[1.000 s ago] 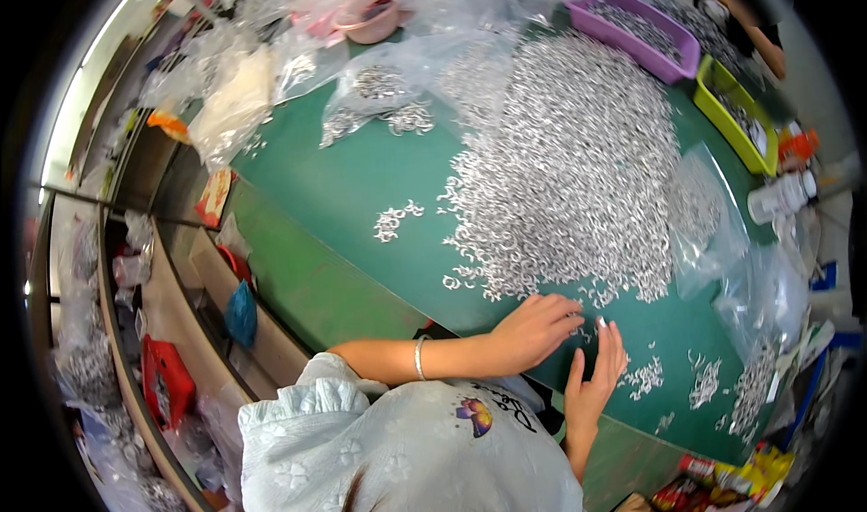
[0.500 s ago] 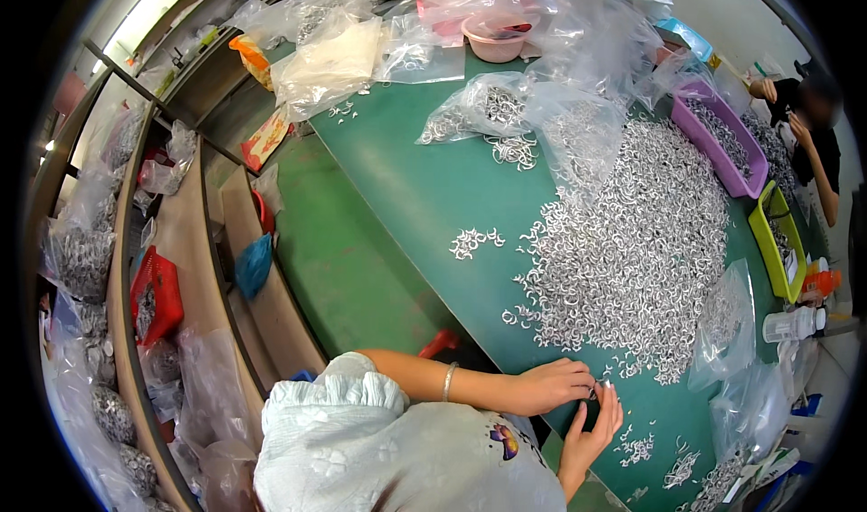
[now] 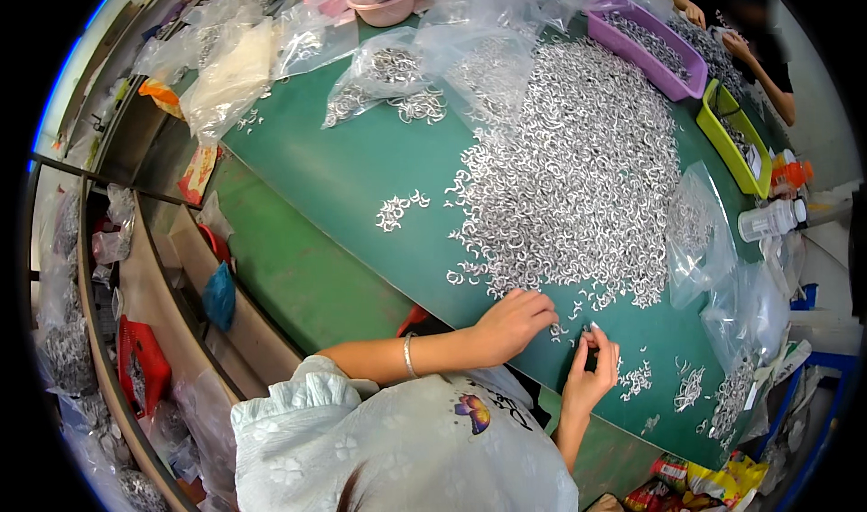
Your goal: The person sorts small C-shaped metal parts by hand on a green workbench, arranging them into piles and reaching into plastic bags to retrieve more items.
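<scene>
small pieces suit a light fingertip pinch

shelving [image 3: 144,250] lines the room's left; a green table [image 3: 325,164] carries a pile of silvery curved pieces [image 3: 569,178]. by its near edge, the left hand [image 3: 510,328] curls its fingers together; the right hand [image 3: 592,381] holds thumb and forefinger close. whether either grips a piece, i cannot tell. loose pieces [image 3: 556,332] between them are best taken singly.

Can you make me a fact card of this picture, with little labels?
Left hand: fingers curled, near loose pieces; grip unclear
Right hand: thumb and fingertips close together; grip unclear
Big pile: many small silvery curved pieces
Table: green
Right of the pile: purple basket, lime-green basket
Another person: top right
</scene>
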{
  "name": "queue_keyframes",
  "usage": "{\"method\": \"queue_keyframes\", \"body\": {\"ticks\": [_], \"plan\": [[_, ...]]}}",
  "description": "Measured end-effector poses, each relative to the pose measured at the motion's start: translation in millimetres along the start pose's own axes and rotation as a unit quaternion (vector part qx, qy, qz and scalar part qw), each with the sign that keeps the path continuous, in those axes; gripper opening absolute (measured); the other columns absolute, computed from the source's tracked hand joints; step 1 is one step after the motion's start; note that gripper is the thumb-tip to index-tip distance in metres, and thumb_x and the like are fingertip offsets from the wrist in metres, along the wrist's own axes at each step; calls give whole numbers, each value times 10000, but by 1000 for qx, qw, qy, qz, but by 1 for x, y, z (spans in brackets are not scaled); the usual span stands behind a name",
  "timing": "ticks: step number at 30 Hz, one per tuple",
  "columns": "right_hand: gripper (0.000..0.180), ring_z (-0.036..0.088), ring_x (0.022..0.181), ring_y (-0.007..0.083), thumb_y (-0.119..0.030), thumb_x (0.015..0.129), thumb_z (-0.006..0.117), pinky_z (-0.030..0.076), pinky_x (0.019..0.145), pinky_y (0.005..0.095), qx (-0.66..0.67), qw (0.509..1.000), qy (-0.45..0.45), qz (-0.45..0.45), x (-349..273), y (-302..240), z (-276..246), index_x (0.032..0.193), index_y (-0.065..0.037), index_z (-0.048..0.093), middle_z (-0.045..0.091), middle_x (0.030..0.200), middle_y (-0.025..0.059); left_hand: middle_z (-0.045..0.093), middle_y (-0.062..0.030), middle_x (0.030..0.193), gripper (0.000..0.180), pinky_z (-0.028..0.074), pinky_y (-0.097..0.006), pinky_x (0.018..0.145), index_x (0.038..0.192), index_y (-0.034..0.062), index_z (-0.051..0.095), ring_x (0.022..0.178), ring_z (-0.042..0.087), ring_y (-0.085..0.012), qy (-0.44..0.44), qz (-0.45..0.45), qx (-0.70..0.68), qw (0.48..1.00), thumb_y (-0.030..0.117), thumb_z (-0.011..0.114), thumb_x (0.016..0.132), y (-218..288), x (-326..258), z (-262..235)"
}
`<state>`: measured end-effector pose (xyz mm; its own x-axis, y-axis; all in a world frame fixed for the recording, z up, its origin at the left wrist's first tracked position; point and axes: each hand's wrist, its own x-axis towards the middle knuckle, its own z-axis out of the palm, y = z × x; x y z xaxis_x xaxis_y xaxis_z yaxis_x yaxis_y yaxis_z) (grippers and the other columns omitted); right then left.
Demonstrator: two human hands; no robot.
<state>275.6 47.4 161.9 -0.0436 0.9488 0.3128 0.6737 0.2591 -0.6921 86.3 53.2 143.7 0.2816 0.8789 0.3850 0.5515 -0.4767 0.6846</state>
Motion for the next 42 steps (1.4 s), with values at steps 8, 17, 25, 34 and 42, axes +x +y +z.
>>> {"method": "queue_keyframes", "body": {"ticks": [8,17,25,34,42], "plan": [[324,589,983,303,3,797,708,402,899,415,-81,993,-46,-69,0,-10,4,1115,-4,647,671,976,111,594,-92,969,241,449,-369,788,1031,44,658,913,586,-268,40,-31,-29,998,-10,662,796,4,-3,-5],[423,596,999,266,24,775,732,395,902,392,-51,992,-67,-89,3,-19,6,1185,-5,630,688,993,73,585,-148,976,228,517,-393,719,1052,12,642,839,614,-348,56,-121,-111,985,-62,626,837,11,0,-14],[338,605,948,263,35,789,712,397,884,388,-30,999,19,-29,-1,-6,1,1119,-12,654,695,921,59,603,-75,988,266,438,-371,811,1015,60,676,925,564,-274,145,-112,101,978,20,753,764,-23,15,-41],[275,608,940,268,38,811,682,396,876,375,-14,999,29,-19,-5,-7,4,1081,-6,656,695,917,70,572,-49,996,311,374,-378,776,1046,88,647,925,533,-262,93,-117,164,975,82,768,760,-28,28,-47],[229,616,921,271,31,830,661,407,871,381,-9,999,36,-11,-9,-6,3,1057,1,665,687,894,86,545,-60,940,222,356,-378,751,957,89,655,914,524,-270,76,-143,224,961,97,762,763,-35,28,-52]]}}
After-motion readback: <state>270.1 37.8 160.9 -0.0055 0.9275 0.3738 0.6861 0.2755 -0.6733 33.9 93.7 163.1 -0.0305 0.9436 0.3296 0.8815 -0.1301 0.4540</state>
